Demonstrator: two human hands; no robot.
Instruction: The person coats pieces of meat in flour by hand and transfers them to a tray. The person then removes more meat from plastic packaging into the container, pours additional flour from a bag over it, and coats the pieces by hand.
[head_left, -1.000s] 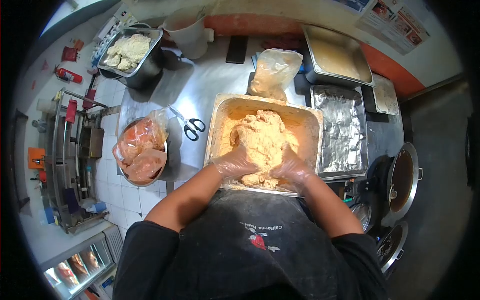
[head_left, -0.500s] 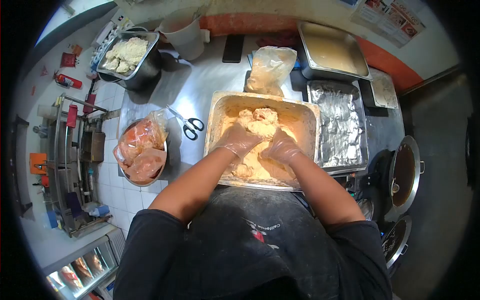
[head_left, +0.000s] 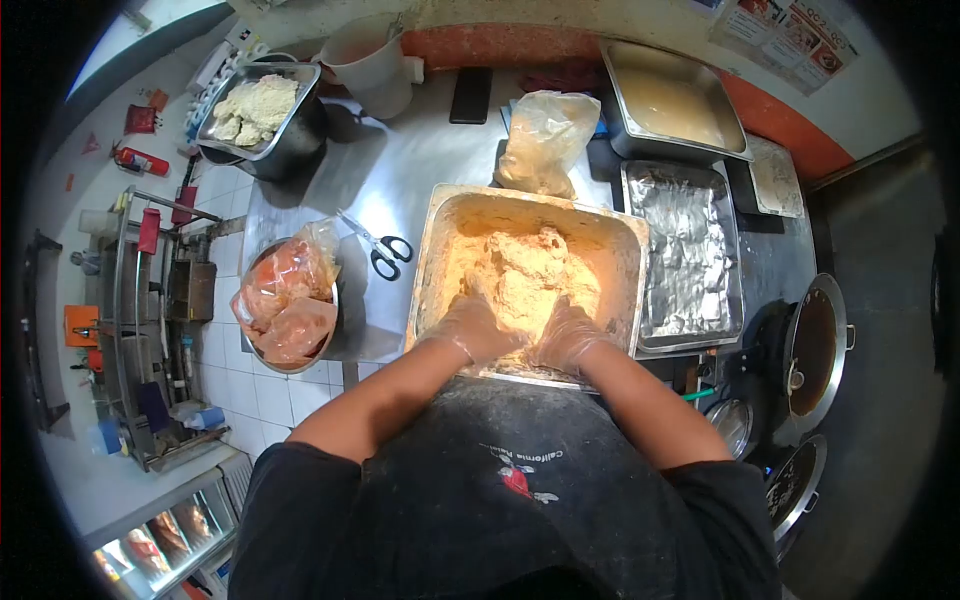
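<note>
A deep metal pan [head_left: 427, 240] in front of me holds orange-tinted flour and lumpy coated pieces that look like breaded chicken [head_left: 535, 255]. My left hand [head_left: 472, 328], in a clear plastic glove, presses into the flour at the near left of the mound, its fingers apart and partly sunk. On the mound's near right is my right hand [head_left: 568, 335], also gloved, with its fingers stretched along the side and their tips partly covered. Neither hand visibly grips a piece. Flour hides the exact shape of the pieces.
Left are a bowl with bagged raw meat [head_left: 290, 300] and scissors [head_left: 385, 250]. Behind the pan stands a plastic bag of powder [head_left: 545, 140]. A foil-lined tray [head_left: 685, 255], a pan of pale liquid [head_left: 675, 105] and a wok of dark liquid [head_left: 812, 345] are right.
Both hands have drawn back toward the pan's near edge and lower into the flour. The coated pieces are now more heaped over with flour in the middle.
</note>
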